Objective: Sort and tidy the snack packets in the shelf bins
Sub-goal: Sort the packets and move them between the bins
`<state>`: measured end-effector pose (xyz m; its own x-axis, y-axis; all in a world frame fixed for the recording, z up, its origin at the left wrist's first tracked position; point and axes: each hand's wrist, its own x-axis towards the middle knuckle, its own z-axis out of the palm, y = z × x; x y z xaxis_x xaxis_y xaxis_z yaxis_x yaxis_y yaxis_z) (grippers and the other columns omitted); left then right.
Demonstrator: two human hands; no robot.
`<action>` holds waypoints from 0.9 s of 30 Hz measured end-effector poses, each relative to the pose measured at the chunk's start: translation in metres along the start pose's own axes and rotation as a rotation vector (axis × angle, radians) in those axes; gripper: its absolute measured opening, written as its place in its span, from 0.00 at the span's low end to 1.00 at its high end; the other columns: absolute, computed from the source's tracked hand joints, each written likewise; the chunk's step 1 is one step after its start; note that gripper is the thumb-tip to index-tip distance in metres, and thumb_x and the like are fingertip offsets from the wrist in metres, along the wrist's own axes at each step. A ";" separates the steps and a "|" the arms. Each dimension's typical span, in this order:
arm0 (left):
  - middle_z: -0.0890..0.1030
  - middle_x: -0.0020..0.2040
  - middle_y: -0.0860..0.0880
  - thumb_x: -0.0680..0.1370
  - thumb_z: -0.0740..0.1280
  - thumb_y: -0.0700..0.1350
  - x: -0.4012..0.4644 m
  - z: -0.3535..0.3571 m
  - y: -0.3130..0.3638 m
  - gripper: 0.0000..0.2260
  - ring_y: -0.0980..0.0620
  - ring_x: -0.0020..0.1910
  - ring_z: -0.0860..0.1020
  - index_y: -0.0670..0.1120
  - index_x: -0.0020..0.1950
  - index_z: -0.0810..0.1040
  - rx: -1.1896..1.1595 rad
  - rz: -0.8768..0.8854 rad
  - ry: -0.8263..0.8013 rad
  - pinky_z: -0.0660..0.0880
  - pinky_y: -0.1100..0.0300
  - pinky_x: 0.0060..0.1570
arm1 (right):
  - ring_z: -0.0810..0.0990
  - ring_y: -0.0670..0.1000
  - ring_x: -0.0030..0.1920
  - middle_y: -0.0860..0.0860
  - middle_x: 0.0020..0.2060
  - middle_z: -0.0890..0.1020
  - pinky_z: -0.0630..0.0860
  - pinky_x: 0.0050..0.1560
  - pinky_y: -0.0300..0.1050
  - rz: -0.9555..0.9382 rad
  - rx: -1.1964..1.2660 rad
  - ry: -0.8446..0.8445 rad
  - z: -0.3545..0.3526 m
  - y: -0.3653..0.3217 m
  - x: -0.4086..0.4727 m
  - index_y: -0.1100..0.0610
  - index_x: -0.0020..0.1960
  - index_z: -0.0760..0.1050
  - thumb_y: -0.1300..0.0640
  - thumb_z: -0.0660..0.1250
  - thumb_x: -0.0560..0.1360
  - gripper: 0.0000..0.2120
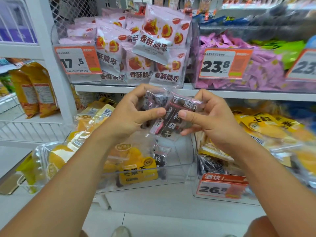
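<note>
Holding a couple of dark snack packets [171, 115] between both hands, left hand [131, 112] and right hand [212, 120] pinching them with curled fingers, right above the clear bin [179, 168] on the lower shelf.

Two hands [131, 112] in view. Four price tags [77, 59]. Four clear bins [171, 175]. Two orange bags [34, 89] at left. Pink packets [159, 31]: number indeterminate.
</note>
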<state>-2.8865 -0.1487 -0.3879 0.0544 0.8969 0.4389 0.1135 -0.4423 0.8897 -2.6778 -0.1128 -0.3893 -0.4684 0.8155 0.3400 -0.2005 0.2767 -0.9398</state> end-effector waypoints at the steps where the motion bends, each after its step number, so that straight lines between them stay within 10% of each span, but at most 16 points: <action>1: 0.84 0.49 0.59 0.69 0.73 0.42 0.000 -0.002 0.000 0.16 0.59 0.52 0.81 0.49 0.56 0.77 0.023 0.006 0.035 0.76 0.65 0.52 | 0.86 0.59 0.41 0.56 0.44 0.85 0.84 0.32 0.50 -0.004 -0.009 0.015 -0.003 0.001 0.001 0.65 0.53 0.68 0.64 0.73 0.68 0.18; 8: 0.74 0.55 0.52 0.78 0.72 0.46 -0.001 -0.020 -0.009 0.13 0.61 0.51 0.73 0.57 0.57 0.72 0.630 0.090 0.263 0.67 0.72 0.52 | 0.81 0.50 0.51 0.48 0.50 0.79 0.80 0.53 0.48 -0.174 -0.710 0.020 -0.014 0.018 0.011 0.45 0.68 0.75 0.63 0.74 0.73 0.27; 14: 0.68 0.60 0.52 0.76 0.74 0.44 0.003 -0.023 -0.016 0.13 0.56 0.52 0.71 0.50 0.57 0.75 0.836 0.149 0.312 0.65 0.71 0.49 | 0.80 0.63 0.51 0.56 0.50 0.73 0.73 0.46 0.51 -0.002 -1.509 0.000 0.023 0.057 0.059 0.59 0.56 0.77 0.67 0.67 0.75 0.11; 20: 0.67 0.58 0.56 0.76 0.74 0.45 0.001 -0.025 -0.020 0.12 0.59 0.48 0.69 0.52 0.56 0.75 0.812 0.151 0.324 0.66 0.66 0.46 | 0.81 0.61 0.53 0.58 0.52 0.81 0.75 0.45 0.51 0.130 -1.704 -0.156 0.046 0.039 0.094 0.58 0.48 0.74 0.68 0.65 0.75 0.06; 27: 0.71 0.57 0.55 0.74 0.75 0.47 -0.001 -0.030 -0.018 0.14 0.59 0.52 0.71 0.53 0.58 0.77 0.813 0.111 0.107 0.64 0.79 0.50 | 0.80 0.63 0.58 0.60 0.59 0.77 0.66 0.43 0.49 0.104 -1.820 -0.122 0.050 0.052 0.059 0.63 0.64 0.66 0.65 0.61 0.78 0.16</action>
<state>-2.9187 -0.1413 -0.4007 0.0178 0.8252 0.5646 0.7976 -0.3522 0.4897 -2.7592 -0.0754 -0.4167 -0.4858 0.8494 0.2064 0.8699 0.4466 0.2095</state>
